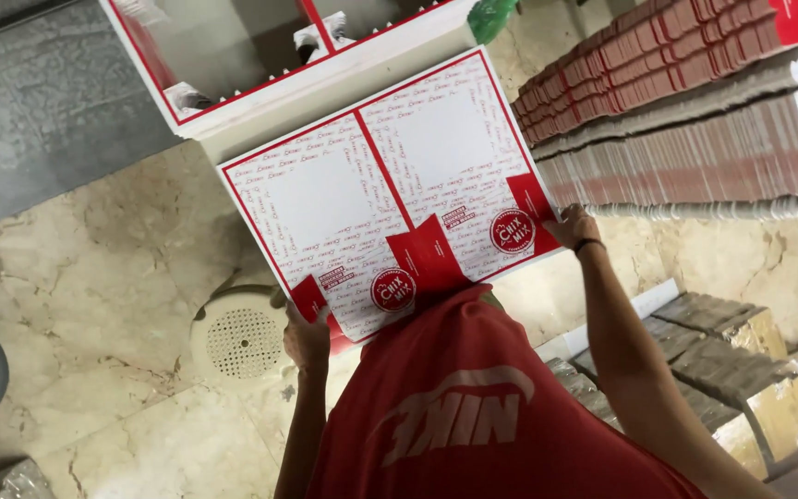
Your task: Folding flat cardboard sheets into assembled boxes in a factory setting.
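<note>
I hold a large printed sheet (390,185), white with red borders and two blank panels, by its two near corners. My left hand (307,337) grips the near-left corner; my right hand (573,226), with a dark band at the wrist, grips the near-right corner. The sheet lies over a thick white pile of like sheets (325,97) in front of me. My red shirt (473,407) fills the lower middle of the view.
Tall stacks of red-and-white printed sheets (685,92) stand at the right. Bundles wrapped in brown paper (741,370) lie lower right. A round white perforated disc (242,337) sits on the marble floor (94,277); a grey surface (39,102) lies upper left.
</note>
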